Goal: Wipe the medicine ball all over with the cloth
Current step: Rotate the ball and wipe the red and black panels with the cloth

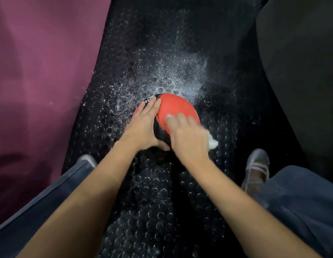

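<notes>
A red and black medicine ball (174, 107) sits on a black studded rubber floor mat (162, 192) between my feet. My left hand (143, 125) lies flat on the ball's left side, fingers straight, thumb under its near edge. My right hand (188, 136) presses a white cloth (212, 141) against the ball's near right side; it is motion-blurred. Only a bunched end of the cloth shows past my hand on the right, and a bit at my fingertips.
White powdery spatter (171, 77) covers the mat beyond the ball. A maroon padded surface (41, 81) rises on the left and a dark padded surface (301, 71) on the right. My grey shoes (256, 168) and blue trouser legs flank the ball.
</notes>
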`<act>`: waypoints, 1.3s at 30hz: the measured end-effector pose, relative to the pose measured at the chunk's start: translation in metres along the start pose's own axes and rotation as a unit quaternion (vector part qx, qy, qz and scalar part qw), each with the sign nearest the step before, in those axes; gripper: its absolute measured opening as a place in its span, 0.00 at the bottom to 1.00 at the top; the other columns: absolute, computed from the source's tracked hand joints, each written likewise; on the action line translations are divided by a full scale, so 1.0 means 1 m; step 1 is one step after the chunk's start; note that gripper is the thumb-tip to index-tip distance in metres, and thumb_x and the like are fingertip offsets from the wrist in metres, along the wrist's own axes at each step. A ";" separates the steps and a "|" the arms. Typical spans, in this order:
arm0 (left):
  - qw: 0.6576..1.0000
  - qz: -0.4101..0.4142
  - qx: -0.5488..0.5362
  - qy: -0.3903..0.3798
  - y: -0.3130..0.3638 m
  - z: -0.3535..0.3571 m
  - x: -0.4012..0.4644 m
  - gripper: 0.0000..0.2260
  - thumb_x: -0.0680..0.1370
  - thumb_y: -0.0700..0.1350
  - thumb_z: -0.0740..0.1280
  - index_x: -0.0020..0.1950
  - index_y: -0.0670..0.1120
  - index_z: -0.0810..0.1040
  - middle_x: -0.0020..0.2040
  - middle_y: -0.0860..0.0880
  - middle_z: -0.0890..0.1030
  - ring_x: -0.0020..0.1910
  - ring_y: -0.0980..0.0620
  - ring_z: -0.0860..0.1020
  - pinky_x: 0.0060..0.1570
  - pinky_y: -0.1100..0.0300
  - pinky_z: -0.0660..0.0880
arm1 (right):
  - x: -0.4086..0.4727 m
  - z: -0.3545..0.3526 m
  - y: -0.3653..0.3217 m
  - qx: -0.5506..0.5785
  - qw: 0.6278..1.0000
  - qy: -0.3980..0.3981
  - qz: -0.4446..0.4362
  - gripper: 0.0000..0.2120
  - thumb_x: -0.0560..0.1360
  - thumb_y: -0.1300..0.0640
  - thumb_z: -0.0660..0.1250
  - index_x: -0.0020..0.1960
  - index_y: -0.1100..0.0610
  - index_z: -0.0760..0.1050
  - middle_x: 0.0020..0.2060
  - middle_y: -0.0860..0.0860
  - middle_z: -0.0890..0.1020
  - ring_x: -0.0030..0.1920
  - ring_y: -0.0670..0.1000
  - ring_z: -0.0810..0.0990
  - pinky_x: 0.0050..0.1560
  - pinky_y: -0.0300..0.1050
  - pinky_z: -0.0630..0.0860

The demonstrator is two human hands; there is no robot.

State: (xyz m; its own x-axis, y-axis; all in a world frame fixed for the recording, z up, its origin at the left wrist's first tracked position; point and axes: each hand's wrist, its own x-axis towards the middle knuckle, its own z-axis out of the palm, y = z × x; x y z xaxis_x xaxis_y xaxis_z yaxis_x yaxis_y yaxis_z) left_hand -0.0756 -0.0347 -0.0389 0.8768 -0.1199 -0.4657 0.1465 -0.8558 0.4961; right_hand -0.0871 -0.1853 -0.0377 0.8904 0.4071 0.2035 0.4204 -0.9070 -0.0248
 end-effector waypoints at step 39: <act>0.998 -0.039 0.046 0.032 0.004 -0.007 -0.015 0.58 0.64 0.56 0.79 0.80 0.46 0.43 0.80 0.51 0.44 0.79 0.43 0.44 0.75 0.51 0.47 | -0.014 0.017 -0.014 0.093 0.992 0.016 0.085 0.10 0.72 0.56 0.67 0.53 0.51 0.79 0.41 0.50 0.79 0.36 0.54 0.76 0.26 0.42 0.68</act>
State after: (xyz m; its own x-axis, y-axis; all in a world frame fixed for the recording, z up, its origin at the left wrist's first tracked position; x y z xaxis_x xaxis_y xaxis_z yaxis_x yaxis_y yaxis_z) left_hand -0.0847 -0.0327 -0.0249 0.8926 -0.0214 -0.4503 0.1751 -0.9039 0.3901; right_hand -0.1024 -0.1760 -0.0566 0.9466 0.2435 0.2115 0.2919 -0.9256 -0.2409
